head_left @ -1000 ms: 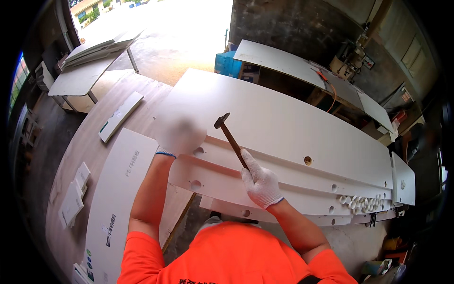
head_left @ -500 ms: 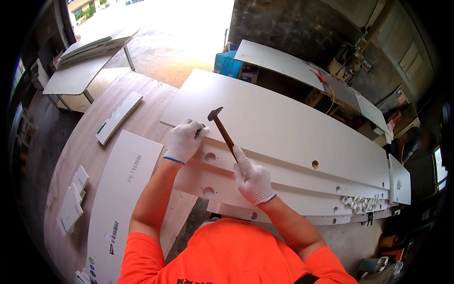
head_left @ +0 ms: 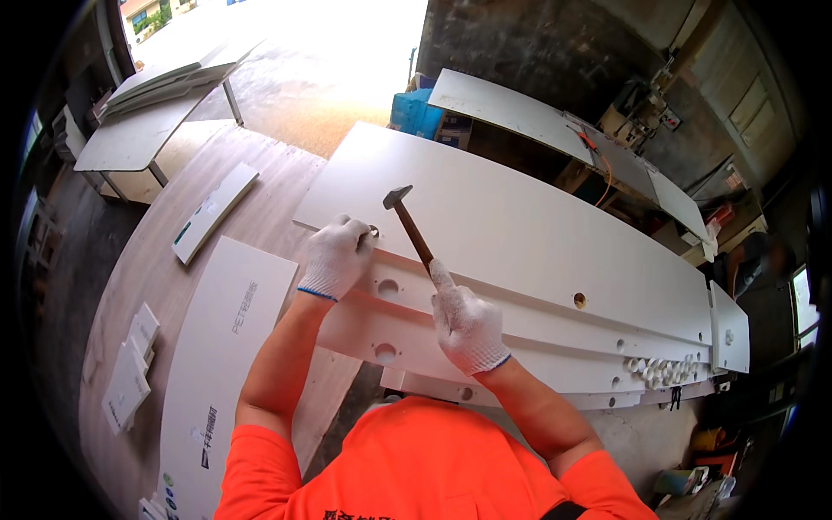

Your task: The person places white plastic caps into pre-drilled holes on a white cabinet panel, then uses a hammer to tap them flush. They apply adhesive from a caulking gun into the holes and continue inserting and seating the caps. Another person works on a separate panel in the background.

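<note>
My right hand (head_left: pixel 468 325), in a white knitted glove, is wrapped round the wooden handle of a hammer (head_left: pixel 414 232). The hammer's metal head is raised above the top white board (head_left: pixel 485 208). At that board's near left edge, my gloved left hand (head_left: pixel 338 257) is closed with its fingertips on a small dark metal piece (head_left: pixel 374 231), mostly hidden by the fingers. Under the top board lie more white boards (head_left: pixel 537 325) in a stepped stack, with round holes along their near edges. A single round hole (head_left: pixel 580 300) shows in the top board.
Several white ring-like pieces (head_left: pixel 663 371) lie on the stack's right end. To the left are a long printed panel (head_left: pixel 227 347), a narrow strip (head_left: pixel 217 212) and small offcuts (head_left: pixel 132 373). A workbench (head_left: pixel 520 111) with an orange hose stands behind; another table (head_left: pixel 130 147) is far left.
The hammer head has tilted slightly, and my right hand has shifted a little to the right. My left hand stays closed at the board's edge.
</note>
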Action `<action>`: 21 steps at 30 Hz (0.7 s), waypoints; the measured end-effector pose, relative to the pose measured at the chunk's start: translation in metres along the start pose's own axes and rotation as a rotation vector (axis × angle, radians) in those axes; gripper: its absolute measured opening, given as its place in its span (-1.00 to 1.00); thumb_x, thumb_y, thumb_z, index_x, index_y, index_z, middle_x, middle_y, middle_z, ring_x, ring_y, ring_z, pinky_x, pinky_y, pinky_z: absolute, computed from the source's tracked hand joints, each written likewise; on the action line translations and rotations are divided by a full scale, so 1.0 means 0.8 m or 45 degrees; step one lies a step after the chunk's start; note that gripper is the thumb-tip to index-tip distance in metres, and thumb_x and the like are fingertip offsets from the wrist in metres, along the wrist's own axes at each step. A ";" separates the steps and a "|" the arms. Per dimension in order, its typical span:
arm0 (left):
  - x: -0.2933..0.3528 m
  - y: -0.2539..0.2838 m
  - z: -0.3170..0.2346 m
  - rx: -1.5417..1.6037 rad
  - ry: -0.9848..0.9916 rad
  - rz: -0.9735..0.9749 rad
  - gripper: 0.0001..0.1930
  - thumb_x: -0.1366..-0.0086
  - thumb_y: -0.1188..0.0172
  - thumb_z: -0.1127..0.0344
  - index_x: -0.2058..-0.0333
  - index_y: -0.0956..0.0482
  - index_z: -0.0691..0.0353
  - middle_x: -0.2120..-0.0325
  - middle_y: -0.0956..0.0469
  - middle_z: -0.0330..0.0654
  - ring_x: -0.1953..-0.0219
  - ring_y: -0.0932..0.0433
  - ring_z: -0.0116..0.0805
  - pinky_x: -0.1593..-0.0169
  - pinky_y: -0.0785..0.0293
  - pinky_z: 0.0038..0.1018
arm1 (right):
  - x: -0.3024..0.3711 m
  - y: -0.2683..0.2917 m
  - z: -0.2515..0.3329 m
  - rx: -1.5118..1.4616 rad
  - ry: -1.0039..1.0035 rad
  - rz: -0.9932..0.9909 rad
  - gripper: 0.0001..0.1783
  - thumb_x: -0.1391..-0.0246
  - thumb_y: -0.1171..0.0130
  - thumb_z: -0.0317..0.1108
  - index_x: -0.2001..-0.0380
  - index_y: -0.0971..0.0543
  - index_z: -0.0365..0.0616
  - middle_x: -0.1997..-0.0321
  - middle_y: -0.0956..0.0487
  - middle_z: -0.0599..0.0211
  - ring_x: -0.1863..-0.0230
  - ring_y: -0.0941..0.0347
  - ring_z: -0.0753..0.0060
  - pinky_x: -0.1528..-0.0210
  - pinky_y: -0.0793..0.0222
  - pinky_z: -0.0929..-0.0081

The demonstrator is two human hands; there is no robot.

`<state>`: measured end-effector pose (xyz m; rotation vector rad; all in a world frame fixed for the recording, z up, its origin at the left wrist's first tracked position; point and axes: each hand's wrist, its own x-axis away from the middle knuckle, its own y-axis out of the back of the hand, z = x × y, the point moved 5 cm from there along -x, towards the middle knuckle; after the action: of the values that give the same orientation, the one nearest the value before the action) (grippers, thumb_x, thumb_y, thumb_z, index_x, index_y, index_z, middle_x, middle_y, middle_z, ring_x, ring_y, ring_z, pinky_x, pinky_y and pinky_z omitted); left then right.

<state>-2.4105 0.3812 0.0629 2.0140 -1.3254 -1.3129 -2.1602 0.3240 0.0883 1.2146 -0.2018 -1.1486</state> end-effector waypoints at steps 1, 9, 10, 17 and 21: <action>-0.001 0.000 0.004 0.023 0.027 -0.006 -0.89 -0.34 -0.36 0.29 0.31 -0.79 0.16 0.29 -0.71 -0.08 0.27 -0.75 0.00 0.16 -0.67 -0.16 | 0.007 -0.008 -0.003 0.060 0.005 0.035 -0.30 -0.30 -0.27 -0.41 -0.51 -0.49 0.01 0.45 -0.65 0.04 0.50 -0.64 -0.04 0.43 -0.55 0.06; -0.009 0.016 0.029 0.039 0.161 -0.053 -0.85 -0.36 -0.37 0.24 0.29 -0.79 0.18 0.27 -0.72 -0.03 0.23 -0.74 0.06 0.09 -0.66 -0.15 | 0.006 0.000 0.000 0.036 0.063 -0.065 -0.31 -0.34 -0.27 -0.37 -0.52 -0.48 0.11 0.39 -0.69 0.03 0.48 -0.65 -0.07 0.41 -0.57 0.04; -0.008 0.016 0.030 0.047 0.184 -0.036 -0.84 -0.36 -0.37 0.23 0.29 -0.79 0.18 0.26 -0.72 -0.03 0.22 -0.74 0.06 0.08 -0.66 -0.15 | 0.006 -0.005 -0.008 0.030 0.017 0.022 -0.31 -0.34 -0.26 -0.37 -0.52 -0.47 0.11 0.38 -0.69 0.03 0.48 -0.65 -0.08 0.41 -0.56 0.04; -0.008 0.013 0.032 -0.008 0.187 0.011 -0.81 -0.37 -0.38 0.18 0.29 -0.80 0.17 0.26 -0.73 -0.07 0.20 -0.74 0.04 0.08 -0.65 -0.14 | -0.008 -0.015 -0.013 -0.024 -0.135 0.152 -0.32 -0.36 -0.24 -0.34 -0.53 -0.46 0.11 0.33 -0.71 -0.02 0.41 -0.68 -0.15 0.35 -0.59 0.00; -0.006 0.011 0.034 0.000 0.152 -0.009 -0.82 -0.36 -0.37 0.19 0.30 -0.79 0.16 0.26 -0.72 -0.07 0.21 -0.74 0.05 0.09 -0.65 -0.13 | -0.018 -0.030 -0.002 -0.143 -0.183 0.164 -0.33 -0.36 -0.26 -0.31 -0.52 -0.46 0.11 0.28 -0.72 -0.07 0.36 -0.70 -0.16 0.27 -0.62 -0.01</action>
<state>-2.4387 0.3856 0.0587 2.0646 -1.2650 -1.1759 -2.1795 0.3385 0.0746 1.0068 -0.3155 -1.1197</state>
